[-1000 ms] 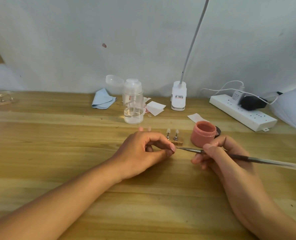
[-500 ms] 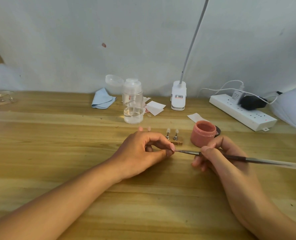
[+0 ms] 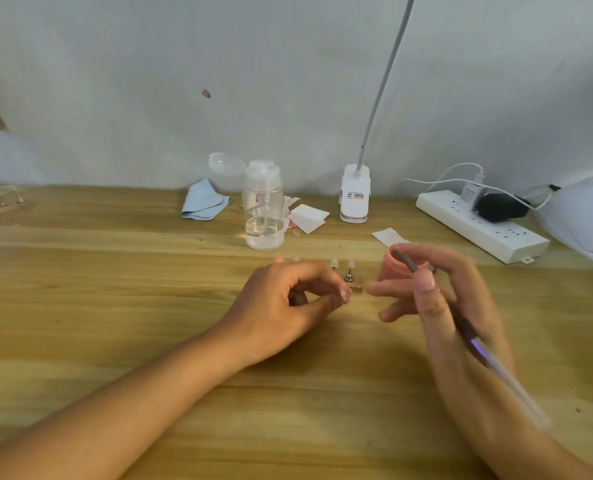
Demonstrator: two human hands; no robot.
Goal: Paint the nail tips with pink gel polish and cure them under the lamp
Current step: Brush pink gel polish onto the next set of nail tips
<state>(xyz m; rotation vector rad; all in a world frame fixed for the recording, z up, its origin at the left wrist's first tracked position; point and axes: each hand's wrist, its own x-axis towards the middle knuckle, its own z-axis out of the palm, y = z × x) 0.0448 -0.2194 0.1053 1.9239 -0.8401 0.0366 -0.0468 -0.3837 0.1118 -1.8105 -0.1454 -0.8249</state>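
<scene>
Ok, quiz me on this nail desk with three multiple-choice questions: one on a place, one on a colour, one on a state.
1. The brush tip is: A over the pink jar; B on the power strip; C against the wall.
2. The cloth is: A red; B blue; C black.
3. The cap of the pump bottle is: A shut; B missing; C flipped open.
Answers: A, the right hand holds the brush tip at the jar's mouth; B, it is pale blue; C, the clear cap sits tipped back beside the top.
</scene>
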